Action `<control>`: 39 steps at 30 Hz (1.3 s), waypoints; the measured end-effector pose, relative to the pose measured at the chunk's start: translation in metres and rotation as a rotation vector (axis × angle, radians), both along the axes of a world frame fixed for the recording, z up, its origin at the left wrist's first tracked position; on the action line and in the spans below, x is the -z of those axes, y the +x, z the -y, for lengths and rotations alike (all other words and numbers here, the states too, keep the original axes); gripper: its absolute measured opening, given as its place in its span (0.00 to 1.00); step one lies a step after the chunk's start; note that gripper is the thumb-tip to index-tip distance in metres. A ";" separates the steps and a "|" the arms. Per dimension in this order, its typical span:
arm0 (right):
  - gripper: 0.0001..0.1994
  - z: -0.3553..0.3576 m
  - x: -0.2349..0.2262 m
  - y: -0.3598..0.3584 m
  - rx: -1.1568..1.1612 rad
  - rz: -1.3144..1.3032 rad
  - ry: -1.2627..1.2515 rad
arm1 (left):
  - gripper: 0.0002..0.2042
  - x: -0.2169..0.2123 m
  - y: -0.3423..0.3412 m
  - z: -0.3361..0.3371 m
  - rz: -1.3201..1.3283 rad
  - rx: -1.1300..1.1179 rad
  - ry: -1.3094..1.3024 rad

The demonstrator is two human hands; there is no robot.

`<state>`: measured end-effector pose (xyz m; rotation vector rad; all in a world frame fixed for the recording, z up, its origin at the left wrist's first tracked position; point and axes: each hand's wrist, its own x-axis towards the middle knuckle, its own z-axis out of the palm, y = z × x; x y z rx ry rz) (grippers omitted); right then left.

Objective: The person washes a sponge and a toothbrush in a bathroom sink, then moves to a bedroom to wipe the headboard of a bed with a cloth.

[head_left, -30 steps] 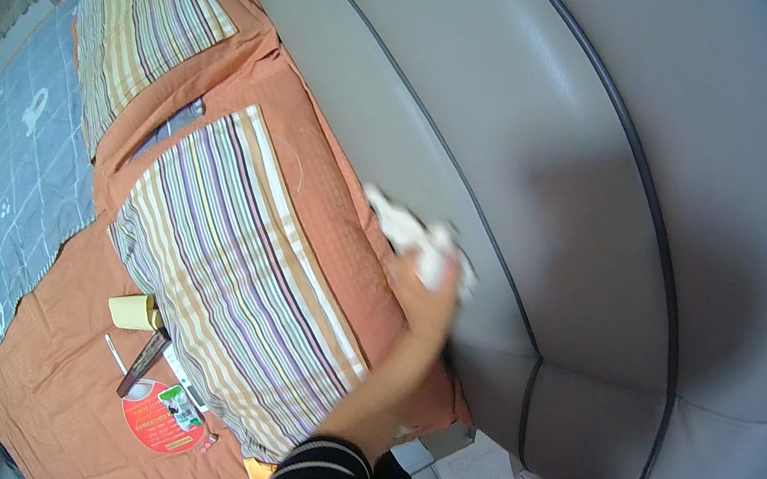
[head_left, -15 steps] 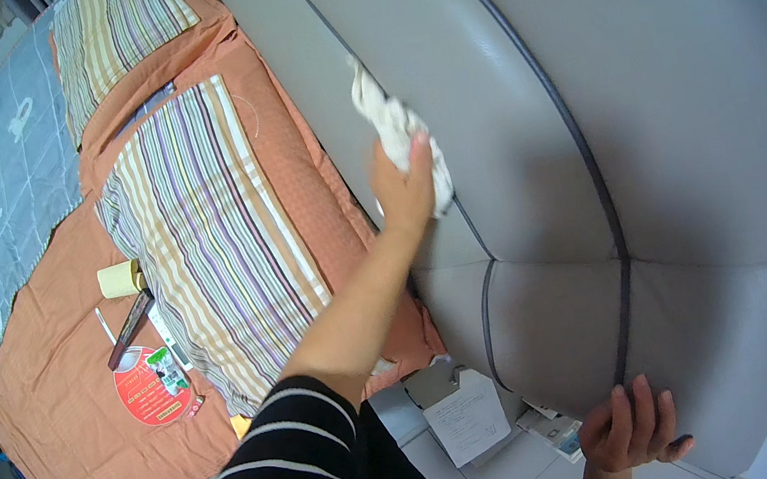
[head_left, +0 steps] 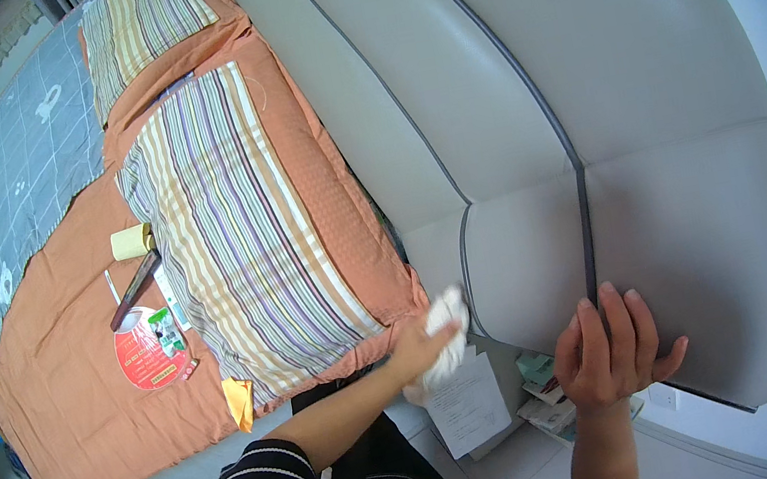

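Observation:
A crumpled white cloth [head_left: 448, 333] is gripped in my left hand [head_left: 417, 352], down by the lower left edge of the grey padded headboard [head_left: 648, 63] and close to the corner of the orange pillow [head_left: 364, 273]. Whether the cloth touches the headboard there I cannot tell. My right hand [head_left: 608, 354] rests on the headboard's lower edge with its fingers stretched out, beside the end of a dark piping line. Nothing is held in it.
Striped towels [head_left: 229, 225] cover the pillows on the orange bed sheet [head_left: 58, 416]. A round red fan [head_left: 148, 362], a small yellow container [head_left: 132, 243] and a yellow cloth [head_left: 240, 402] lie there. Below the headboard are papers [head_left: 470, 408] and a wall socket [head_left: 664, 398].
My left hand has come down with the white cloth from the middle of the headboard to its lower left edge. My right hand sits higher in the picture, its fingers now stretched out. The view has shifted.

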<state>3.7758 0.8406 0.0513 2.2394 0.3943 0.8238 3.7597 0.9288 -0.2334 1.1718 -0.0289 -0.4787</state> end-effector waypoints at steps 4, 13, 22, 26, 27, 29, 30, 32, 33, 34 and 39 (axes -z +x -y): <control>0.08 -0.001 -0.001 0.001 -0.015 0.038 -0.023 | 0.15 -0.019 0.113 -0.007 -0.151 -0.422 -0.001; 0.06 -0.008 0.002 0.003 -0.046 0.098 0.023 | 0.18 0.018 0.030 0.073 -0.172 -0.716 0.091; 0.07 0.004 -0.013 -0.052 -0.420 -0.096 0.347 | 0.16 -0.145 0.029 -0.018 -0.037 -0.222 -0.410; 0.07 0.005 -0.022 -0.060 -0.427 -0.044 0.305 | 0.23 -0.158 0.110 0.017 0.576 -0.572 0.092; 0.07 0.004 -0.023 -0.062 -0.382 -0.051 0.291 | 0.22 -0.152 0.108 0.034 0.597 -0.661 0.138; 0.07 0.008 -0.019 -0.064 -0.282 -0.063 0.262 | 0.19 -0.149 0.088 0.052 0.546 -0.705 0.149; 0.07 0.011 -0.016 -0.065 -0.295 -0.064 0.272 | 0.18 -0.147 0.072 0.052 0.479 -0.667 0.119; 0.07 0.017 -0.010 -0.075 -0.307 -0.072 0.299 | 0.15 -0.136 0.033 0.051 0.436 -0.596 0.094; 0.07 0.017 -0.009 -0.081 -0.298 -0.104 0.322 | 0.14 -0.129 0.016 0.045 0.468 -0.571 0.101; 0.07 0.018 -0.005 -0.086 -0.305 -0.130 0.348 | 0.15 -0.123 -0.001 0.036 0.544 -0.499 0.156; 0.07 0.021 -0.016 -0.108 -0.379 -0.125 0.393 | 0.20 -0.166 -0.009 -0.011 0.904 -0.246 -0.037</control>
